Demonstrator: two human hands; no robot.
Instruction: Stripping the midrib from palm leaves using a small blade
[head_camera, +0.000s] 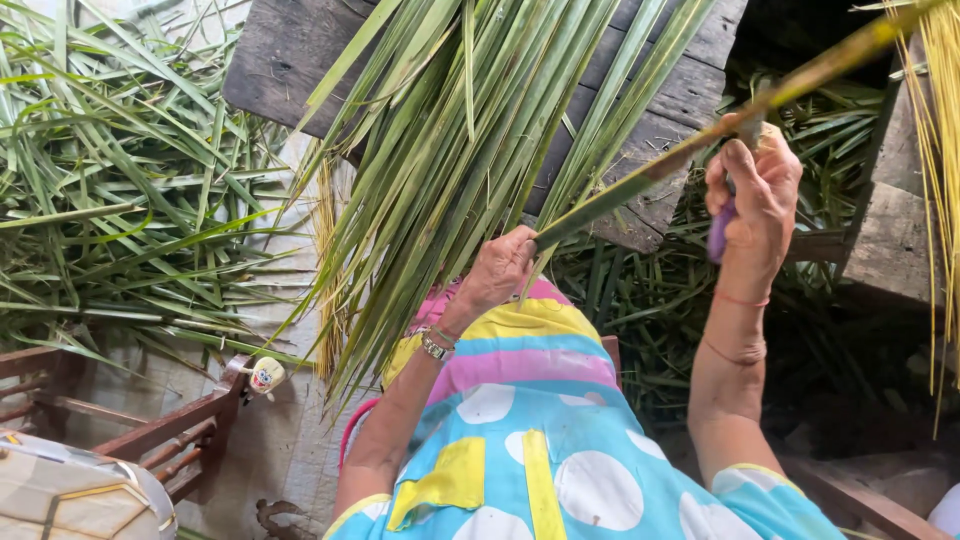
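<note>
**Two hands working one palm leaf strip over the lap**

The left hand (503, 268) is pinching the lower end of a long green palm leaf strip (700, 140), fingers closed tight around it just above the knees. The right hand (752, 190) is gripping the same strip higher up, curled shut, with a purple-handled tool (720, 232) tucked in the palm; its blade is hidden. The strip is running taut and slanted from the left hand up past the right hand towards the top right corner. A silver wristwatch (436, 346) is sitting on the left wrist. A thick bundle of palm leaves (450, 150) is hanging over the lap, covering a dark wooden plank bench (290, 50). More cut leaves (110, 200) are lying heaped on the ground at left, beside a brown wooden rail (160, 430).
</note>
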